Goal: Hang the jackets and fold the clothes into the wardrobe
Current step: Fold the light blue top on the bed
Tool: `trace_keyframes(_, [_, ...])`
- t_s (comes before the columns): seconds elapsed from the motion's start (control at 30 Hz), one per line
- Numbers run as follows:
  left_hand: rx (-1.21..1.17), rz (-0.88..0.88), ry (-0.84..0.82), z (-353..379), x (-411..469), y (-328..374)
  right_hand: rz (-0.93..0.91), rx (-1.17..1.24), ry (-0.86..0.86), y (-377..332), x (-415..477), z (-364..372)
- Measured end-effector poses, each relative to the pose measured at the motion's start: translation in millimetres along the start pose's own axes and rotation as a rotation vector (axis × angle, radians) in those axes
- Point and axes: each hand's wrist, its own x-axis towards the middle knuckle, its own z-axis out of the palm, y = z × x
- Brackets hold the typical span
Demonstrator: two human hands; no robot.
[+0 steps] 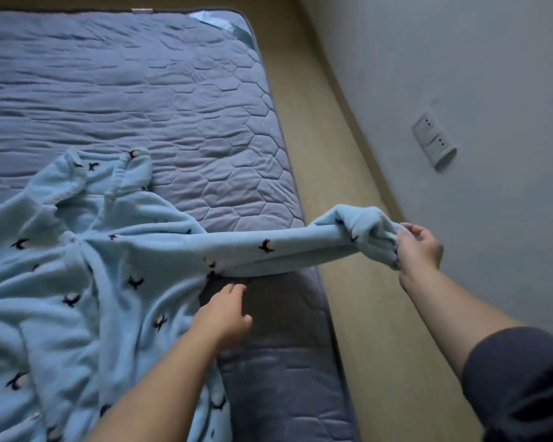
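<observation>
A light blue fleece garment with small dark bird prints lies spread over the near left part of the bed. One of its sleeves is stretched out to the right, past the mattress edge. My right hand grips the cuff end of that sleeve above the floor strip. My left hand rests with relaxed fingers at the garment's side, just below where the sleeve joins the body. No wardrobe or hanger is in view.
The bed has a grey-blue quilted mattress cover. A strip of light wooden floor runs between the mattress and a white wall. A wall socket sits low on the wall.
</observation>
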Motion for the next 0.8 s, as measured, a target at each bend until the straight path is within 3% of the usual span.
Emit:
trace_keyframes(0.1, [0.074, -0.096, -0.028, 8.9, -6.6, -3.8, 0.061, 0.032, -0.034, -8.2, 4.2, -9.7])
trace_keyframes(0.27, [0.173, -0.038, -0.054, 32.6, -43.5, -33.9, 0.253, -0.041, -0.457, 23.0, -44.7, -4.0])
trace_keyframes(0.47, [0.27, 0.046, -0.054, 48.2, -108.3, -81.1, 0.301, -0.314, -0.641, 84.8, -126.2, 2.2])
trace_keyframes(0.67, [0.327, 0.067, -0.036, 54.5, -160.7, -116.6, 0.451, -0.328, -0.726, 121.9, -231.8, 6.4])
trace_keyframes(0.8, [0.279, 0.074, -0.034, 67.4, -204.6, -153.0, 0.37, -0.509, -0.821, 152.9, -306.0, 1.3])
